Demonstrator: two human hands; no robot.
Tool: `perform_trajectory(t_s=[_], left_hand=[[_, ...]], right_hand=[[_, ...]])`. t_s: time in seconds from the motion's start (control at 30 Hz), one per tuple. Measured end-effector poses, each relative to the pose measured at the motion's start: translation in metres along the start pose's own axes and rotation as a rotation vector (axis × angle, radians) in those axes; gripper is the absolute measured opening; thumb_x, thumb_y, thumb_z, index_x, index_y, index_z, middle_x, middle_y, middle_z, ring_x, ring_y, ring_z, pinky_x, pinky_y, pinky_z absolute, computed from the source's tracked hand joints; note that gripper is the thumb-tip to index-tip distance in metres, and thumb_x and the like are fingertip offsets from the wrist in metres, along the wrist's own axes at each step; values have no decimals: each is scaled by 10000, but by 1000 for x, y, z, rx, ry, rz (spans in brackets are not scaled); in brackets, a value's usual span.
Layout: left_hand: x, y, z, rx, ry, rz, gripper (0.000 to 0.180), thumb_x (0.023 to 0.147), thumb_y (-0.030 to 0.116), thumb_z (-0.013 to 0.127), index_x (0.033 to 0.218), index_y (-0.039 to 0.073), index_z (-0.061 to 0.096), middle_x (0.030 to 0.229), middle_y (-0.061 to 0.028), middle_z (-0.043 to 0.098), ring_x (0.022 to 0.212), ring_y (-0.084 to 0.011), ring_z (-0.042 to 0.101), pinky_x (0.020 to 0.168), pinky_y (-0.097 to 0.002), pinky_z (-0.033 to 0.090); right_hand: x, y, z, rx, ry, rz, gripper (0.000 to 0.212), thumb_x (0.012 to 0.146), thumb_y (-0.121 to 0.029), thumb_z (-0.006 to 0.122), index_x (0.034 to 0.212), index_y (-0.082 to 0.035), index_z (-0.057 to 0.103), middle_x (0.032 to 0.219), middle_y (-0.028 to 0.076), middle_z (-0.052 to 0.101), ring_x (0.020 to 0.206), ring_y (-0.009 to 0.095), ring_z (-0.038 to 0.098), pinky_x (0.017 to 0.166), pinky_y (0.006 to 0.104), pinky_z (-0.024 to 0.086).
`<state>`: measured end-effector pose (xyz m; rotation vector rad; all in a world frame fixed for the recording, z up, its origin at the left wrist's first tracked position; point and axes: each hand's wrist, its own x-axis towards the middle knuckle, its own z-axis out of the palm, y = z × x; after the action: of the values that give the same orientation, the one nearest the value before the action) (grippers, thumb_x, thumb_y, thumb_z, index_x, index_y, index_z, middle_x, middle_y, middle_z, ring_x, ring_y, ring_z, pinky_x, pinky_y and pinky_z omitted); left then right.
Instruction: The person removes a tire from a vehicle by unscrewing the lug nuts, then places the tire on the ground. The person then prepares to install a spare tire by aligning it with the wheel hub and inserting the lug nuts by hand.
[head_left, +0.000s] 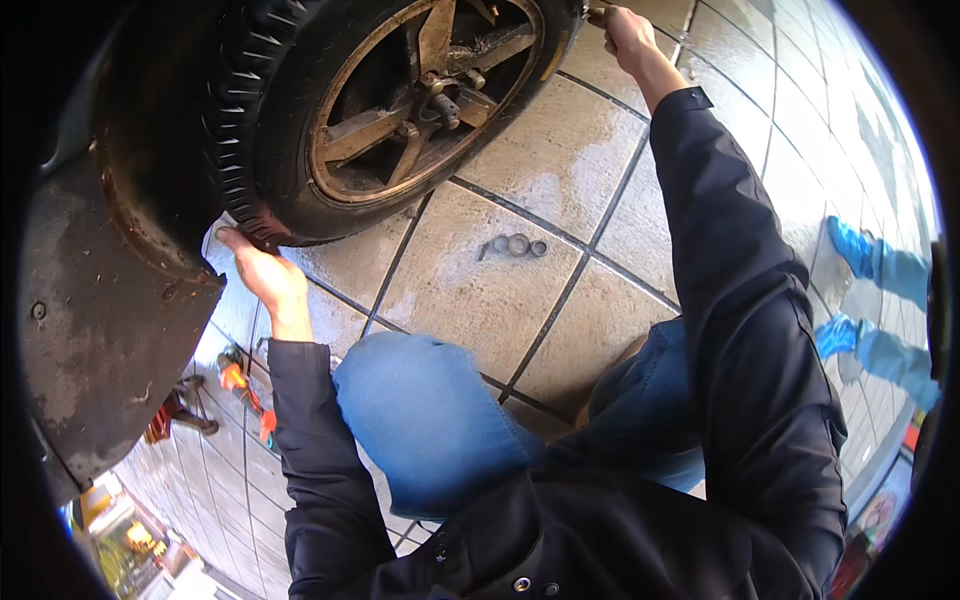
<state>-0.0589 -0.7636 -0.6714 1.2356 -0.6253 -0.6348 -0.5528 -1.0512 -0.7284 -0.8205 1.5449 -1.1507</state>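
A black tyre point(265, 185) on a dirty bronze five-spoke wheel point(440, 90) fills the top of the head view, beside the vehicle body. My left hand point(268, 280) is at the lower left of the tyre, gripping its tread edge with the thumb outside; the other fingers are mostly hidden. Out at the upper right, beyond the tyre's right side, my right hand point(630, 38) is closed around something. Only a short brownish end point(597, 16) of it shows, too little to name. At the hub, the wheel's centre stud and bolts are exposed.
Small round grey metal parts point(517, 245) lie on the tiled floor point(470, 300) ahead of my knees. An orange-and-dark power tool point(238, 385) and a red metal stand or jack point(172, 415) are at left. Blue shoe covers point(850, 248) of another person show at right.
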Motion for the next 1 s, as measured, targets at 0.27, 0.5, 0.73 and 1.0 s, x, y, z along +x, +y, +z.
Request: perform_trajectory(t_s=[0.27, 0.5, 0.73, 1.0], left_hand=[[-5, -12, 28, -332, 50, -82, 509, 1093, 416, 426, 1477, 92, 508, 1511, -72, 538, 1395, -257, 473, 1243, -413, 254], [4, -20, 35, -362, 90, 17, 479, 1055, 278, 408, 1451, 31, 516, 1495, -132, 544, 1387, -285, 474, 1247, -416, 236], [-30, -9, 29, -304, 187, -56, 438, 1024, 179, 458, 1408, -7, 554, 1432, -137, 582, 1299, -276, 542, 1198, -390, 322], [-95, -5, 25, -421, 135, -103, 428, 1045, 192, 442, 1407, 1, 566, 1449, -134, 583, 1316, -289, 546, 1176, -411, 363]], right_hand=[[44, 6, 20, 122, -206, -140, 308, 992, -365, 539, 896, -109, 680, 727, 24, 562, 619, 160, 503, 564, 330, 407], [82, 2, 18, 96, -449, -264, 383, 1045, -360, 457, 1067, -63, 697, 858, 23, 611, 725, 130, 535, 657, 310, 440], [8, -7, 1, 133, -404, -192, 441, 1077, -309, 366, 1242, -35, 670, 1201, 54, 719, 1058, 170, 643, 1009, 335, 465], [-13, 15, -49, 77, -437, -158, 429, 1070, -295, 408, 1268, -17, 667, 1191, 40, 711, 1089, 132, 607, 1008, 319, 456]])
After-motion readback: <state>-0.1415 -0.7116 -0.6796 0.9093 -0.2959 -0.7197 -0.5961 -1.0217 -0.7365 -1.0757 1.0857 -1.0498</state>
